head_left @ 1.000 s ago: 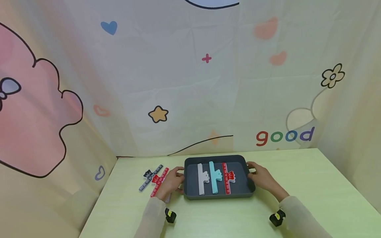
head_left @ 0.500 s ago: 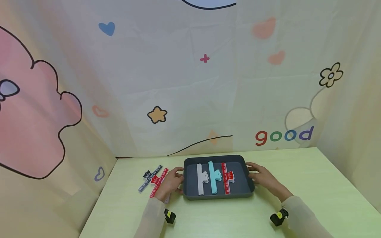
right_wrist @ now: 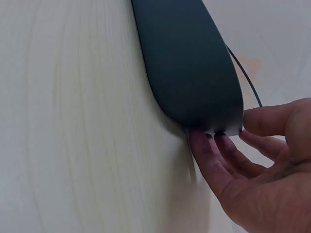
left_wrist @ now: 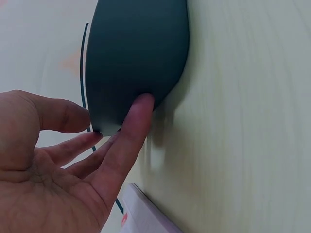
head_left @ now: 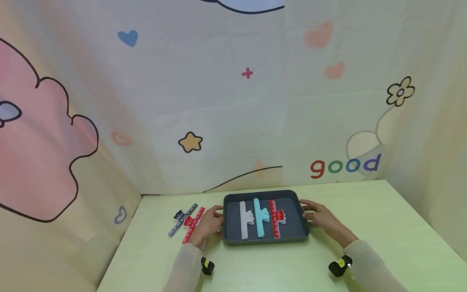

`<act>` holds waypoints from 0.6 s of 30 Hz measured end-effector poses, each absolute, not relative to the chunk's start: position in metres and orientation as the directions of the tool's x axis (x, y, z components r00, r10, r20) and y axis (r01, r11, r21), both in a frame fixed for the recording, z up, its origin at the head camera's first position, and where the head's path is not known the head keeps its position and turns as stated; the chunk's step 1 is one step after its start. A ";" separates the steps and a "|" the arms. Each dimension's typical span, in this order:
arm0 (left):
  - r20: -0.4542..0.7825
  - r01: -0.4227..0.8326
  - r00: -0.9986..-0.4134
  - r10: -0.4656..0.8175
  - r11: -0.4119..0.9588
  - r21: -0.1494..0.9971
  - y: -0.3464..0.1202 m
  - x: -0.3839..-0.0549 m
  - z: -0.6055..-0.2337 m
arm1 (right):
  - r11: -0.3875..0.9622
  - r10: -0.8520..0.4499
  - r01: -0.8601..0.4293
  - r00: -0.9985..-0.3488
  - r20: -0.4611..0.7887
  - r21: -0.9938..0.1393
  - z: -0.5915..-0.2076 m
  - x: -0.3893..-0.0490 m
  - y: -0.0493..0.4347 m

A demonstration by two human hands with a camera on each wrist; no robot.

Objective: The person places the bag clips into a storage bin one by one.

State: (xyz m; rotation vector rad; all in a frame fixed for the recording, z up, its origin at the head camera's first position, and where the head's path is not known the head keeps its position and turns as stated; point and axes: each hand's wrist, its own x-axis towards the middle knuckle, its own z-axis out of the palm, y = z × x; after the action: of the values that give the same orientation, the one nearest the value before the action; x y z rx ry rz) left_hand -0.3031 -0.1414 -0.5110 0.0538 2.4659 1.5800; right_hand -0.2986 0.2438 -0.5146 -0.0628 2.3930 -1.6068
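In the head view a dark grey rectangular tray [head_left: 265, 242] lies on the table between my hands. Inside it, side by side, are a white clip [head_left: 243, 221], a turquoise clip [head_left: 259, 219] and a red piano-key clip [head_left: 274, 219]. My left hand [head_left: 208, 225] touches the tray's left side; the left wrist view has extended fingers [left_wrist: 129, 131] against the outer wall, with the thumb by the rim. My right hand [head_left: 322, 219] touches the opposite side, its fingertips [right_wrist: 199, 141] on the wall and thumb at the rim.
Left of the tray lie a black piano-key clip [head_left: 183, 220] and a red piano-key clip [head_left: 191, 227], close to my left wrist. A pale lilac object [left_wrist: 148, 213], mostly hidden by that wrist, lies there too. A printed curtain [head_left: 219, 101] hangs behind the table [head_left: 365, 219].
The head view has turned slightly, so the whole scene sits a little further left. My right forearm has swung slightly outward. The tray and clips show no clear movement on the table.
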 end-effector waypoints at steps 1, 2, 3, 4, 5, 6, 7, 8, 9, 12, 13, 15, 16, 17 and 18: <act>-0.151 -0.075 -0.978 0.143 0.431 0.899 -0.141 -0.303 -0.510 | 0.385 -0.174 0.112 -0.966 -0.191 -0.916 -0.515 -0.299 0.243; -0.144 -0.068 -0.979 0.141 0.439 0.896 -0.140 -0.302 -0.509 | 0.380 -0.169 0.118 -0.966 -0.194 -0.917 -0.515 -0.299 0.243; -0.132 -0.055 -0.981 0.143 0.446 0.893 -0.139 -0.302 -0.509 | 0.377 -0.165 0.121 -0.967 -0.195 -0.918 -0.515 -0.298 0.242; -0.122 -0.045 -0.982 0.145 0.451 0.891 -0.139 -0.301 -0.508 | 0.377 -0.161 0.123 -0.967 -0.195 -0.918 -0.515 -0.299 0.242; -0.116 -0.037 -0.983 0.144 0.460 0.887 -0.139 -0.301 -0.508 | 0.376 -0.157 0.125 -0.968 -0.196 -0.918 -0.515 -0.299 0.241; -0.109 -0.029 -0.984 0.144 0.467 0.884 -0.139 -0.301 -0.508 | 0.378 -0.152 0.127 -0.969 -0.197 -0.917 -0.515 -0.299 0.241; -0.103 -0.023 -0.984 0.144 0.475 0.880 -0.139 -0.301 -0.508 | 0.380 -0.145 0.130 -0.970 -0.197 -0.916 -0.515 -0.299 0.241; -0.096 -0.015 -0.985 0.143 0.483 0.876 -0.139 -0.301 -0.508 | 0.380 -0.139 0.135 -0.970 -0.200 -0.915 -0.515 -0.299 0.241; -0.093 -0.013 -0.986 0.140 0.489 0.872 -0.139 -0.301 -0.509 | 0.378 -0.134 0.140 -0.970 -0.204 -0.915 -0.514 -0.300 0.241; -0.077 0.000 -0.989 0.130 0.513 0.858 -0.139 -0.301 -0.511 | 0.368 -0.128 0.159 -0.967 -0.219 -0.916 -0.513 -0.300 0.241; -0.065 0.010 -0.990 0.124 0.525 0.851 -0.139 -0.301 -0.511 | 0.362 -0.127 0.164 -0.967 -0.223 -0.918 -0.512 -0.300 0.241; -0.039 0.028 -0.993 0.112 0.546 0.837 -0.140 -0.300 -0.511 | 0.347 -0.127 0.174 -0.965 -0.230 -0.922 -0.512 -0.300 0.242; -0.021 0.043 -0.994 0.106 0.561 0.827 -0.140 -0.299 -0.510 | 0.344 -0.127 0.176 -0.964 -0.232 -0.922 -0.511 -0.300 0.242; 0.006 0.063 -0.995 0.099 0.580 0.812 -0.140 -0.299 -0.509 | 0.343 -0.128 0.176 -0.964 -0.231 -0.923 -0.511 -0.299 0.242; 0.036 0.085 -0.995 0.092 0.602 0.794 -0.140 -0.298 -0.507 | 0.342 -0.127 0.177 -0.964 -0.232 -0.923 -0.510 -0.299 0.242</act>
State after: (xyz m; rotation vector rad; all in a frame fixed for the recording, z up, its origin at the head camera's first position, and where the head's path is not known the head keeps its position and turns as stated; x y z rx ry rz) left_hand -0.2982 -0.1401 -0.5072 0.1544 2.8039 1.3896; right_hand -0.2994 0.2418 -0.5102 0.0446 2.3450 -1.6636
